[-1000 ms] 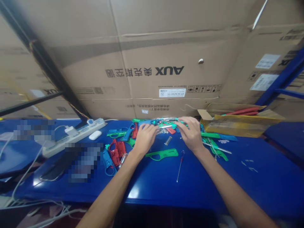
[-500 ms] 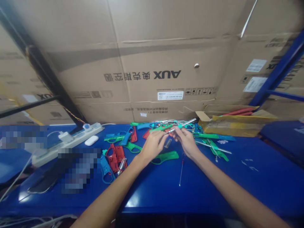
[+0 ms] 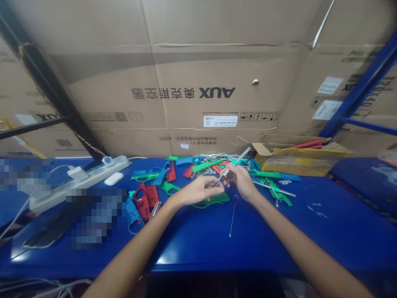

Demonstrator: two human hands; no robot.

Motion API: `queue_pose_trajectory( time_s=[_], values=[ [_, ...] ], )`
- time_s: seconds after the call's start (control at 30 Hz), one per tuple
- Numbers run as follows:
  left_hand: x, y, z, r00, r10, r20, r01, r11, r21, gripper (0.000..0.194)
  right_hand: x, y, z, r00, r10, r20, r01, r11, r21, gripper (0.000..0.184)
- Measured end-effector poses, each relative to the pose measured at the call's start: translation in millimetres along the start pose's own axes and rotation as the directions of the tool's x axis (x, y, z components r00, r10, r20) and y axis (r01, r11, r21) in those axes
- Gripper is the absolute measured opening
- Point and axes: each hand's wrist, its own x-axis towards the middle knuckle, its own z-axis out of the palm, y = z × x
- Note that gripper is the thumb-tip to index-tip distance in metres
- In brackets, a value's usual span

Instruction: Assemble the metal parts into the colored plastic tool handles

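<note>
A: State the condition of each grip.
B: The right hand (image 3: 241, 182) has its grip closed on a metal rod (image 3: 243, 156) at a teal fitting (image 3: 235, 163). The left hand (image 3: 200, 191) has its fingers curled at the rod's lower end; whether that grip is fully closed, I cannot tell.
A: Specify the rod's position.
B: Raised over the table (image 3: 192, 252) and tilted, upper end pointing away and to the right.
A: List adjacent items.
B: A screwdriver (image 3: 233, 215) lies near the right hand, tip toward the wearer. A green plastic part (image 3: 218, 199) lies beside the left hand. Red plastic parts (image 3: 144, 203) lie further left, near a white case (image 3: 113, 179). An open carton (image 3: 297, 163) holding red items stands on the right.
</note>
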Motion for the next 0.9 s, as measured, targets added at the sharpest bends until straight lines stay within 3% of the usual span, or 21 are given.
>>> queue_pose_trajectory(
  time_s=[0.13, 0.3, 0.4, 0.53, 0.67, 0.9],
  values=[
    [-2.3, -7.9, -2.0, 1.0, 0.019, -0.009, -0.018, 0.996, 0.089, 0.037, -1.3, -0.5, -1.4, 1.0, -0.007, 0.004, 0.007, 0.999, -0.045, 0.044],
    [-2.2, -13.4, -7.4, 0.995, 0.004, -0.095, 0.014, 0.981, 0.192, 0.038, 0.9, -2.0, -3.3, 0.992, -0.062, -0.108, 0.056, 0.997, -0.055, 0.043],
    [-0.4, -13.1, -8.1, 0.979, 0.003, -0.203, 0.04, 0.978, 0.205, 0.037, 2.9, -2.5, -4.1, 0.984, -0.083, -0.159, 0.075, 0.996, -0.056, 0.043],
    [1.6, -13.3, -9.6, 0.92, 0.03, -0.391, 0.078, 0.963, 0.258, 0.032, 4.4, -0.5, -4.3, 0.974, -0.086, -0.208, 0.076, 0.996, -0.053, 0.045],
    [2.0, -15.4, -15.7, 0.894, 0.152, -0.422, 0.033, 0.917, 0.398, 0.023, 5.4, -0.3, -4.6, 0.962, -0.084, -0.262, 0.074, 0.996, -0.045, 0.044],
    [0.8, -10.1, -20.7, 0.821, 0.455, -0.345, -0.122, 0.73, 0.673, 0.019, 4.3, -10.8, -4.0, 0.952, -0.052, -0.301, 0.063, 0.998, 0.029, 0.045]
  ],
)
